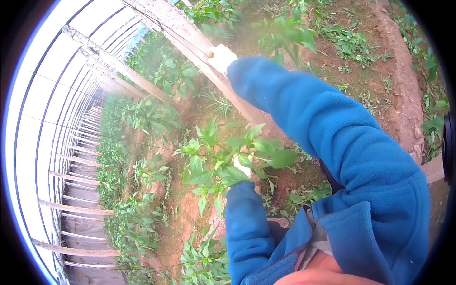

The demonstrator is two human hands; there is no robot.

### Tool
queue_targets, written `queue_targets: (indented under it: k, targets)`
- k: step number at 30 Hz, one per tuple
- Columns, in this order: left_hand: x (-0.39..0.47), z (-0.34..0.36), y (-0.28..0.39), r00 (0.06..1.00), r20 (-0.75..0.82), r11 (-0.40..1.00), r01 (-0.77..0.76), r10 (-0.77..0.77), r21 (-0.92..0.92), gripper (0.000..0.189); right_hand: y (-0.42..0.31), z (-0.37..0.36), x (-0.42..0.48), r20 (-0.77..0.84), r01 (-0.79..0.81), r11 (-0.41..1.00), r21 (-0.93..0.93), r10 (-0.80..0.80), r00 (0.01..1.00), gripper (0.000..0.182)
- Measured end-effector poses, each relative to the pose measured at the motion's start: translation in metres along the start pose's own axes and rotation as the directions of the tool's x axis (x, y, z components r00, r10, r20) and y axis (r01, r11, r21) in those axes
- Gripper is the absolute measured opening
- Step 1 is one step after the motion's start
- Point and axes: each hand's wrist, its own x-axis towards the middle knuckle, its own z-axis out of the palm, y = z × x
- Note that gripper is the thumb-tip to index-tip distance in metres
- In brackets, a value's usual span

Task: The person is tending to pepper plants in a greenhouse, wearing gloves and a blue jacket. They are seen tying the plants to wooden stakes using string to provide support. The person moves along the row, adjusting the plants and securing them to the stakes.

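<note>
My left hand (243, 165), in a pale glove, is partly hidden by the leaves of a green pepper-like plant (217, 167). It is at the plant's stems, but the leaves cover its fingers. My right hand (222, 58), also in a pale glove, reaches up to a slanting concrete post (192, 39). Its fingertips meet the edge of the post, where a thin wire (171, 32) runs along it. The glare on the glove hides whether the fingers close on the wire. Both arms wear blue fleece sleeves.
More green plants (288, 35) grow in rows in reddish soil (188, 203). Further posts (121, 67) lean beside the greenhouse's curved metal ribs and pale film at left. Thin wires (117, 110) cross above the rows. A raised soil ridge (402, 78) runs at right.
</note>
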Motion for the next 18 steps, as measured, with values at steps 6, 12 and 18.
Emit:
queue_targets:
  k: [6,12,18]
  targets:
    - [0.028,-0.008,0.010,0.943,0.103,0.935,0.329,-0.317,-0.133,0.028,0.056,-0.005,-0.005,0.070,0.083,0.735,0.673,-0.175,0.982,0.010]
    - [0.024,-0.044,0.012,0.932,0.054,0.933,0.359,-0.359,0.003,0.027,-0.018,-0.139,-0.148,0.063,0.108,0.732,0.672,-0.202,0.977,0.019]
    - [0.011,-0.068,0.014,0.927,0.027,0.923,0.370,-0.374,0.107,0.026,-0.074,-0.123,-0.289,0.504,-0.337,0.587,0.736,-0.144,0.851,0.015]
